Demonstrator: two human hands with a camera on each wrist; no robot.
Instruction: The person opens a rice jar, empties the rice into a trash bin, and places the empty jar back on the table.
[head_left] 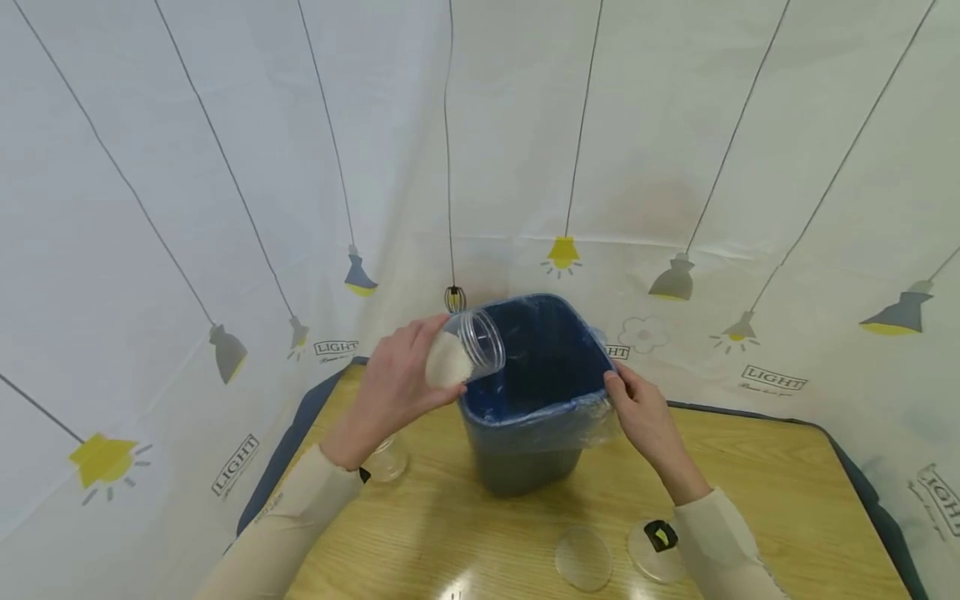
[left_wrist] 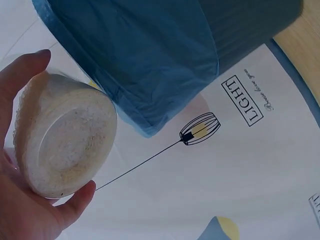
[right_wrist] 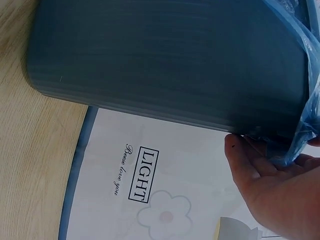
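Note:
My left hand [head_left: 405,371] grips a clear plastic jar [head_left: 465,346] partly filled with white, powdery contents. In the head view the jar lies tilted on its side, its open mouth pointing right over the left rim of a trash bin [head_left: 517,471]. The left wrist view shows the base of the jar [left_wrist: 70,145] with pale, grainy stuff against it. The bin is lined with a thin blue plastic bag [left_wrist: 145,55] folded over its rim. At the bin's right corner, my right hand [head_left: 645,412] pinches the rim and the bag [right_wrist: 310,100] between thumb and fingers.
Two clear round lids [head_left: 583,558] [head_left: 654,552] lie on the wooden table [head_left: 757,475] near my right forearm. Another clear round container [head_left: 387,460] is by my left wrist. A white sheet printed with lamps [head_left: 517,150] hangs behind the table.

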